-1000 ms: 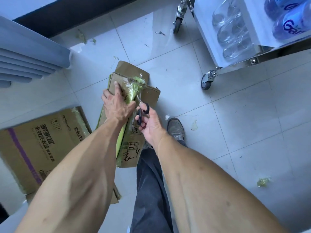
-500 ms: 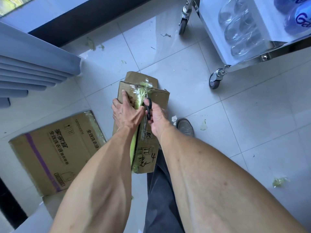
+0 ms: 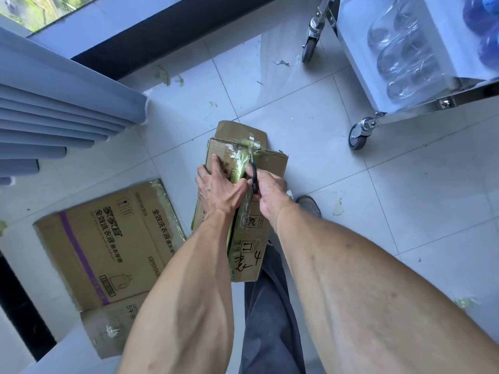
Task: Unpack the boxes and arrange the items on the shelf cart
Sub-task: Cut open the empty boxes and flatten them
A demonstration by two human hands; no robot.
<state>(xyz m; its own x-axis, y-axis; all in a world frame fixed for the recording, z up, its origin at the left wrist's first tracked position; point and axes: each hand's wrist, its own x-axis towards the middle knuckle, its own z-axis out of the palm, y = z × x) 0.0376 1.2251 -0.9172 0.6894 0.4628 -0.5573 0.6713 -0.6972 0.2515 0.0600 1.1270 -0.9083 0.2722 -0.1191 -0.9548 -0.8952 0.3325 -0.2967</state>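
A narrow brown cardboard box (image 3: 272, 163) sealed with green tape (image 3: 239, 160) along its top seam stands on the tiled floor in front of my legs. My left hand (image 3: 216, 188) presses flat on the box top, left of the seam. My right hand (image 3: 270, 191) grips black-handled scissors (image 3: 253, 171), whose blades point away from me along the tape near the far end of the box. The shelf cart (image 3: 421, 103) stands at the upper right with clear plastic bottles (image 3: 405, 49) on its shelf.
A larger sealed carton (image 3: 108, 247) with a purple stripe and printed text lies on the floor to the left. Grey curtain folds (image 3: 54, 103) hang at the upper left. Cart wheels (image 3: 357, 137) and scraps of green tape (image 3: 337, 207) dot the floor. My shoe (image 3: 309, 205) is beside the box.
My right hand has pushed the scissors farther along the tape seam toward the far end of the box. My left hand has stayed pressed on the top.
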